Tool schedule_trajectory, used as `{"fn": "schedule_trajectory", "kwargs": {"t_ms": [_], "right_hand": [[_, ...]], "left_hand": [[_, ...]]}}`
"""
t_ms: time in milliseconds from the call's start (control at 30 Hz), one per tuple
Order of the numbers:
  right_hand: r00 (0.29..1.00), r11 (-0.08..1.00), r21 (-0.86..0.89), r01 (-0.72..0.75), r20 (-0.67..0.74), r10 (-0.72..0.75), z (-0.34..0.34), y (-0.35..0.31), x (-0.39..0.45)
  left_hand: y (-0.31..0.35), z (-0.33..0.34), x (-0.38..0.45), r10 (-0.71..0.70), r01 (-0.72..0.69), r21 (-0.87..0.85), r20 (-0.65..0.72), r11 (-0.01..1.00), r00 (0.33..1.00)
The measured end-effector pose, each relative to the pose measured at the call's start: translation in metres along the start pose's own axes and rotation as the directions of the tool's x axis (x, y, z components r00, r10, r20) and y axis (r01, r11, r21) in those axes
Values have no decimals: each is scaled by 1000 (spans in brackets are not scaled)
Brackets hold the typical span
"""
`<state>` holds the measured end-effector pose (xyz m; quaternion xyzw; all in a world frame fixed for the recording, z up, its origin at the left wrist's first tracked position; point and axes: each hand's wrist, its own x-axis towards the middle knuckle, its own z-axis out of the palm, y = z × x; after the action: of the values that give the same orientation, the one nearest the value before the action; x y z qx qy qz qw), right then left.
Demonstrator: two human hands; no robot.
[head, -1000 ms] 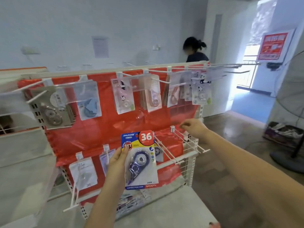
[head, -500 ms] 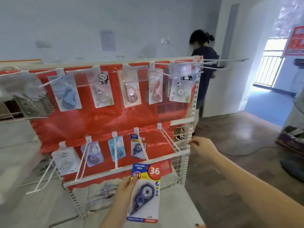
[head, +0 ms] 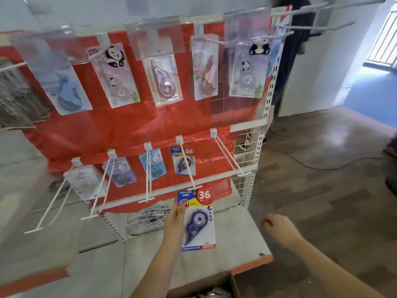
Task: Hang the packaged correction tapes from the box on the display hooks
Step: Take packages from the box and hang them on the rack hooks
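At a red-backed display rack [head: 129,130], a person's left hand [head: 175,220] holds a packaged correction tape [head: 196,220] upright, thumb pressed over the card's upper left corner and the remaining fingers hidden behind it. The pack, a blue dispenser on a card marked "36", sits just below the tip of a white hook [head: 189,168] in the lower row, its top edge close under the hook's crossbar; whether the two touch cannot be told. Farther back on that same hook hangs a matching pack [head: 182,161]. To its left, three more lower hooks carry one pack each, while the hook at far right [head: 228,157] is bare. Along the upper row, five clear-fronted packs hang from hooks, two of them with panda prints [head: 115,74].

Off to the right, the right hand [head: 277,225] hovers over the edge of the grey shelf [head: 236,233], fingers loosely curled and gripping nothing. A cardboard box [head: 233,280] shows its open corner at the bottom of the frame, below the shelf's orange edge. Behind the rack stands a second person in dark clothes [head: 294,39], and a cable [head: 322,166] trails across the brown floor.
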<state>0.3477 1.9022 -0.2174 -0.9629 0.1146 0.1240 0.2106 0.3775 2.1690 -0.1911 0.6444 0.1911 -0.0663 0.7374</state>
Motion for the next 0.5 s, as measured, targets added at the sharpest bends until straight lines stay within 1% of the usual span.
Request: {"fn": "schedule_trajectory", "kwargs": {"t_ms": [100,233,333,500], "right_hand": [[999,1000,0,-4,54,4,19,-5,2],[992,999,27,-43,123,40,41,-10,2],[986,997,50,-58,159,49,57,-11,1],[977,999,41,-17,214,8,76,-22,-1]], "left_hand": [[0,3,19,81,-80,31,-30,996,996],[-10,4,40,155,-154,81,-15,985,988],[-16,3,49,207,-206,54,-20,977,978],[-22,-1,70,236,-235,34,-65,971,969]]}}
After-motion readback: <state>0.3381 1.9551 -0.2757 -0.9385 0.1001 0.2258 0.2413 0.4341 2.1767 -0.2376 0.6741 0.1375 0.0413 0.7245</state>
